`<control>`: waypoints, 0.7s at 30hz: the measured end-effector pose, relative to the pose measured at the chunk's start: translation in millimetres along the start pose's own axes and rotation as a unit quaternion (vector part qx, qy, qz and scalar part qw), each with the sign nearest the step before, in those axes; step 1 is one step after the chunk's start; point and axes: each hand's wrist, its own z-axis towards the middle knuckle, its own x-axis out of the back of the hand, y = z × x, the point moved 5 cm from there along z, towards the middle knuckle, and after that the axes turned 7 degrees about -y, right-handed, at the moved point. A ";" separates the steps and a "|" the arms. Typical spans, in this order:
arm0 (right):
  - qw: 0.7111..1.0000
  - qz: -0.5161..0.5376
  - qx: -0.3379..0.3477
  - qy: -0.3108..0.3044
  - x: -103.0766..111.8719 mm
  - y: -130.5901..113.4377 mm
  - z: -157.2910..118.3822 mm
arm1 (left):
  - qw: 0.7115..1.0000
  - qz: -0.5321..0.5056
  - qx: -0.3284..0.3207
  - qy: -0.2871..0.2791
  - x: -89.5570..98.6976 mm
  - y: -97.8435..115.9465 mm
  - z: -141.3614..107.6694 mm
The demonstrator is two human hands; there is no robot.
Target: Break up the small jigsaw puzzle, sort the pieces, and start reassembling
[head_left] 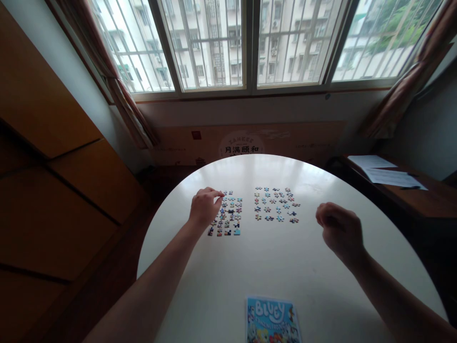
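Note:
My left hand reaches over the left group of jigsaw pieces, thumb and forefinger pinched together at a small puzzle piece near the top of that group. It hides part of the group's left side. These pieces lie in rough rows, straight-edged ones at the bottom. A second group of loose jigsaw pieces is spread out to the right of it. My right hand is curled closed over the right side of the table, apart from both groups; whatever its fingers may hold is hidden.
The round white table carries a blue Bluey box at its near edge. Beyond it are a printed panel and barred windows. A brown side table with papers stands at right; wooden cabinets line the left.

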 end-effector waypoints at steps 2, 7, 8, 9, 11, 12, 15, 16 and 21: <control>0.999 -0.044 0.008 0.010 1.7 1.4 0.4 | 0.995 0.052 -0.013 -0.083 -4.5 16.7 16.3; 0.996 -0.082 0.008 0.022 2.1 5.9 0.6 | 0.972 0.134 -0.028 -0.190 -21.7 40.6 55.0; 0.996 -0.084 0.007 0.025 2.2 6.5 0.8 | 0.969 0.137 -0.034 -0.204 -25.8 43.2 59.4; 0.996 -0.085 0.006 0.029 2.5 6.8 1.0 | 0.966 0.138 -0.039 -0.214 -29.4 45.3 62.5; 0.996 -0.087 0.008 0.034 3.3 6.4 1.6 | 0.961 0.143 -0.043 -0.231 -35.5 48.1 65.5; 0.995 -0.087 0.010 0.037 3.9 5.7 2.0 | 0.960 0.145 -0.044 -0.237 -37.7 49.2 66.2; 0.995 -0.086 0.014 0.042 5.3 3.0 3.7 | 0.956 0.151 -0.043 -0.249 -41.7 52.0 69.1; 0.996 -0.082 0.016 0.040 5.4 2.1 4.5 | 0.955 0.152 -0.043 -0.253 -42.9 52.8 70.9; 0.996 -0.081 0.009 0.045 6.2 1.0 7.3 | 0.948 0.148 -0.037 -0.281 -50.7 53.9 81.7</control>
